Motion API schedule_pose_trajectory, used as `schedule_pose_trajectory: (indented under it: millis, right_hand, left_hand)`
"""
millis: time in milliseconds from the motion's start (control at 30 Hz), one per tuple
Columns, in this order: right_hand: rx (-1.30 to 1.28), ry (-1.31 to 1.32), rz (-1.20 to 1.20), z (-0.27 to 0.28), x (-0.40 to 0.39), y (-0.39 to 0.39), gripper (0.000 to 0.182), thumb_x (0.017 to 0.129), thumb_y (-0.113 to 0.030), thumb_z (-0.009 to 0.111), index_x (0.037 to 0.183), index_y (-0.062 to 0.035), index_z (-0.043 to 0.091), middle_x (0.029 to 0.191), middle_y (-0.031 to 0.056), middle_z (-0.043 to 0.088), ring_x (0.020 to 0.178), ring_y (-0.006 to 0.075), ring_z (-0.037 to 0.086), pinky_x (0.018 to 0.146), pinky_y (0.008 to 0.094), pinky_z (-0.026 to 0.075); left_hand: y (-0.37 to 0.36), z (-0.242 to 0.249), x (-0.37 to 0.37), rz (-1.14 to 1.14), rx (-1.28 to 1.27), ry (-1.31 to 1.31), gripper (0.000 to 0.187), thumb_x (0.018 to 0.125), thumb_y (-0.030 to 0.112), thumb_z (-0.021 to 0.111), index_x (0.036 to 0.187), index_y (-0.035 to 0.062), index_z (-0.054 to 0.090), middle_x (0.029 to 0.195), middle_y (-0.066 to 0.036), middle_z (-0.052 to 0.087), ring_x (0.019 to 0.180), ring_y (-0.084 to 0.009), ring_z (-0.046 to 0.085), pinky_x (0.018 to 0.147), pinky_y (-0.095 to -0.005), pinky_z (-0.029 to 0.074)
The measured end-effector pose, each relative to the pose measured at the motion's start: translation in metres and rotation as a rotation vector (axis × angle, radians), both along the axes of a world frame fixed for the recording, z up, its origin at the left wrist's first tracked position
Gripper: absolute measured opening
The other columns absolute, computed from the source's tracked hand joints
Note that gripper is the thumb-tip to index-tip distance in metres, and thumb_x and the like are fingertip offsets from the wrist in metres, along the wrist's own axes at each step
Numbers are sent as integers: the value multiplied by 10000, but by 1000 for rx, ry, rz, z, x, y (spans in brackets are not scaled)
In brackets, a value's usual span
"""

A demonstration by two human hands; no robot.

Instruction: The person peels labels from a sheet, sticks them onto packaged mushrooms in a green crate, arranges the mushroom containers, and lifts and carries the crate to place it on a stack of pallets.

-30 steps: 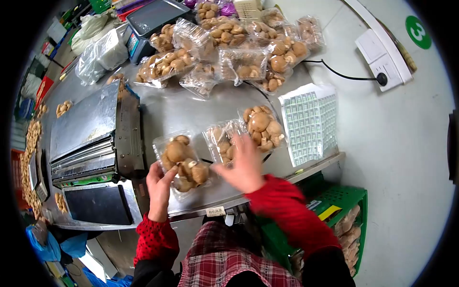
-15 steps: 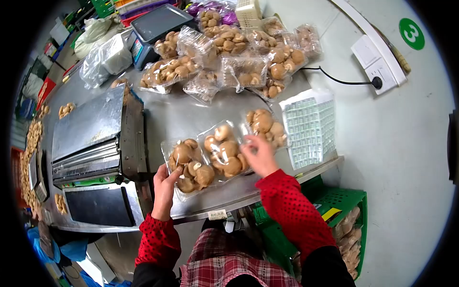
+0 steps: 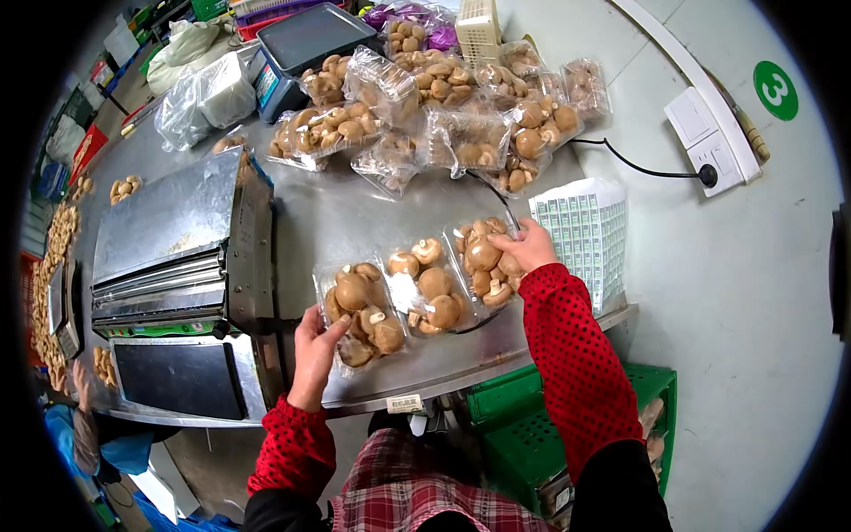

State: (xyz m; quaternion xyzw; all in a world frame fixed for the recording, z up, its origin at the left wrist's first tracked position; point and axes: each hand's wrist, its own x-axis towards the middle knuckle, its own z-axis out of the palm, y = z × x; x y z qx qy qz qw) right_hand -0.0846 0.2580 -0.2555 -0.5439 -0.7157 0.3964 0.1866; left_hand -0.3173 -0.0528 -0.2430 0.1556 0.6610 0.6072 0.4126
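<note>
Three clear-wrapped packs of brown mushrooms lie side by side near the front edge of the metal table. My left hand (image 3: pixel 317 348) is closed on the left edge of the left mushroom pack (image 3: pixel 362 310), thumb on top. Between the other two sits the middle mushroom pack (image 3: pixel 432 288), which neither hand touches. On the right mushroom pack (image 3: pixel 483 257), my right hand (image 3: pixel 529 245) pinches the upper right side. A sheet of green-and-white labels (image 3: pixel 581 239) is just right of my right hand.
A wrapping machine (image 3: pixel 168 248) stands at left. Piled mushroom packs (image 3: pixel 425 106) and a scale (image 3: pixel 306 44) are at the back. A black cable (image 3: pixel 638 166) runs to a wall socket (image 3: pixel 709 146). A green crate (image 3: pixel 532 434) is below the table; another person's hand (image 3: pixel 81 386) shows far left.
My right hand has moved right and taken hold of the right pack. The three packs now sit in a more even row. The camera view has shifted slightly.
</note>
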Motion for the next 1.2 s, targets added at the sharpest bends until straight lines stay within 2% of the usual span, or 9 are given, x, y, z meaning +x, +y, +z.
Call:
schedule_pose_trajectory:
  millis: [133, 267, 333, 400, 567, 767, 867, 967, 1200]
  right_hand:
    - [-235, -68, 154, 6, 7, 2, 888, 661, -408, 872, 1256, 117, 473, 1117, 238, 604, 1048, 277, 601, 944, 371, 465]
    - [-23, -155, 114, 19, 13, -11, 874, 650, -400, 885, 1243, 93, 473, 1090, 195, 606, 973, 254, 611, 909, 348, 486]
    - [-54, -102, 20, 26, 14, -14, 894, 658, -385, 881, 1285, 84, 449, 1128, 205, 592, 953, 257, 618, 885, 361, 499]
    - [0, -37, 23, 12, 16, -14, 892, 668, -416, 870, 1288, 89, 473, 1214, 245, 588, 1109, 282, 588, 955, 377, 464]
    - [-233, 286, 115, -15, 6, -33, 720, 741, -320, 814, 1256, 105, 543, 1123, 243, 649, 992, 252, 654, 869, 359, 513]
    - [2, 429, -6, 95, 92, -98, 484, 756, -310, 784, 1043, 60, 666, 904, 145, 706, 828, 161, 656, 740, 345, 516]
    - [8, 679, -233, 174, 189, -182, 467, 832, -235, 742, 1177, 48, 603, 1007, 98, 690, 881, 156, 648, 767, 300, 531]
    - [116, 624, -570, 211, 290, -286, 434, 883, -138, 669, 1264, 32, 550, 1149, 106, 648, 982, 169, 630, 846, 308, 531]
    - [178, 721, -1190, 158, 401, -505, 329, 914, -75, 608, 1227, 18, 566, 1099, 63, 652, 965, 138, 623, 824, 289, 520]
  left_hand:
    - [-1, -19, -6, -6, 27, 88, 434, 869, 73, 675, 1245, -76, 518, 1087, -109, 659, 954, -134, 621, 859, -274, 484]
    - [-4, -13, -17, -42, -18, 118, 434, 879, 93, 685, 1243, -76, 520, 1068, -96, 663, 944, -127, 623, 847, -265, 487]
    - [-1, -9, -15, -20, 22, 107, 418, 884, 97, 687, 1232, -74, 530, 1050, -87, 663, 912, -117, 617, 822, -254, 486]
    - [2, -8, -13, -25, 4, 173, 383, 891, 103, 681, 1206, -75, 553, 1028, -80, 665, 893, -109, 612, 804, -245, 482]
    - [3, 2, -14, -76, -36, 244, 321, 893, 108, 680, 1146, -68, 589, 995, -65, 670, 873, -103, 606, 785, -246, 478]
    - [-4, 65, -4, -160, 185, 242, 168, 906, 124, 655, 1042, 27, 644, 859, -1, 639, 752, -73, 572, 680, -229, 442]
    - [16, 125, 67, -409, 290, 211, 275, 937, 104, 602, 1187, -11, 595, 980, -60, 674, 851, -115, 626, 774, -246, 489]
    - [28, 145, 142, -716, 287, 136, 377, 920, 67, 619, 1279, -24, 547, 1058, -88, 679, 936, -151, 646, 851, -267, 504]
    - [34, 139, 326, -1505, 213, -86, 450, 937, 57, 630, 1340, -62, 468, 1169, -71, 621, 1040, -114, 568, 927, -269, 469]
